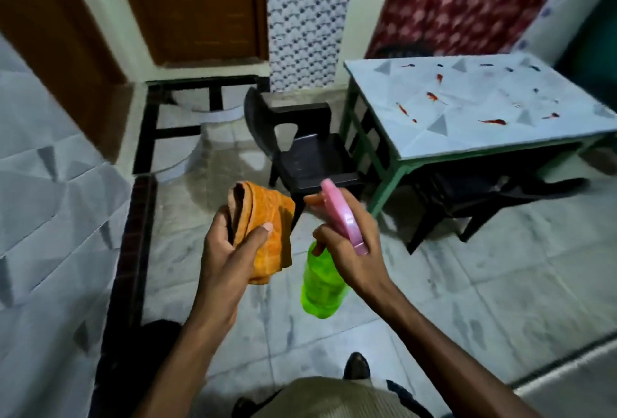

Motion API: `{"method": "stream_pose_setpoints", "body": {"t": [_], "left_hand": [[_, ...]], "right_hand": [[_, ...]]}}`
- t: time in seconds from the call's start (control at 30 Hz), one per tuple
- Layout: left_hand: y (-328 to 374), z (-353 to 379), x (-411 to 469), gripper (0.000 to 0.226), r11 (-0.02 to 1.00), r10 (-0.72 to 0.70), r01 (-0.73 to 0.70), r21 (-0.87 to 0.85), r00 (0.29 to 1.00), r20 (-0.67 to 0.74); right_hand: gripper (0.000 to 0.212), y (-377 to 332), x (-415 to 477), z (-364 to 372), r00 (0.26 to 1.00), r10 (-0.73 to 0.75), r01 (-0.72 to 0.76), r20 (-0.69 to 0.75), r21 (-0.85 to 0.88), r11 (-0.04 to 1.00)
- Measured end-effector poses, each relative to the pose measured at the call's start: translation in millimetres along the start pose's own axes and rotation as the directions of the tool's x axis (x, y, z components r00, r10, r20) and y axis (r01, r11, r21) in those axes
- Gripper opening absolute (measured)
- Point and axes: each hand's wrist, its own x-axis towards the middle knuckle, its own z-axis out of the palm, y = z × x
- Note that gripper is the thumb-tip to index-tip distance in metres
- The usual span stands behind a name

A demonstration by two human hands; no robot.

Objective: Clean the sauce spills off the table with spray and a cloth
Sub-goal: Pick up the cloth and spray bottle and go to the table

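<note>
Head view, person standing, both arms extended forward over the tiled floor [500,300].

Left hand [230,250]: fingers curled round a folded orange cloth [267,213], thumb laid across its front face. The cloth stands roughly upright in the grip, with its folded edge at the top.

Right hand [349,250]: wrapped round the neck of the spray bottle [322,287]. The pink trigger head sticks out above the fist, and the translucent green body hangs below it, tilted toward the person. Whether a finger sits on the trigger cannot be told. Cloth and bottle are close together but not touching.

Table [467,140]: stands ahead and to the right, well apart from both hands. It has a pale patterned top on a green frame. Sauce spills [493,122]: red streaks and blots scattered across the top, with a few darker spots near the far edge. Neither the cloth nor the bottle is over the table.

Surroundings: a black plastic chair [310,157] stands just beside the table's left end, and a second dark chair [484,197] sits under the table. There is a brown door [187,6] at the back and a red patterned curtain [467,0] behind the table.
</note>
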Motion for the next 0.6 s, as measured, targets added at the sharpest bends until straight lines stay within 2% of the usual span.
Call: {"method": "stream_pose_setpoints", "body": {"t": [0.13,0.23,0.33,0.4,0.5,0.6], "left_hand": [[-4,90,20,0.032,0.999,0.031,-0.029,-0.044,0.998,0.06],[-5,162,33,0.03,0.995,0.039,-0.029,-0.094,0.993,0.11],[-3,227,44,0.05,0.994,0.04,-0.027,-0.104,0.991,0.131],[-1,266,53,0.058,0.998,0.031,-0.023,-0.055,0.989,0.146],[3,321,62,0.034,0.991,0.111,-0.122,0.057,0.978,0.177],[4,373,73,0.03,0.944,0.199,-0.259,0.205,0.941,0.274]], "right_hand": [[0.07,5,23,-86,0.991,-0.006,0.011,-0.133,0.039,0.999],[0.065,10,44,-153,0.976,0.026,-0.02,-0.218,0.026,0.999],[0.057,15,62,-219,0.967,-0.002,-0.018,-0.255,-0.075,0.997],[0.047,17,76,-260,0.963,-0.005,-0.027,-0.269,-0.114,0.993],[0.038,20,95,-314,0.949,-0.001,-0.038,-0.314,-0.119,0.992],[0.037,23,111,-359,0.93,0.009,-0.042,-0.368,-0.083,0.996]]}}
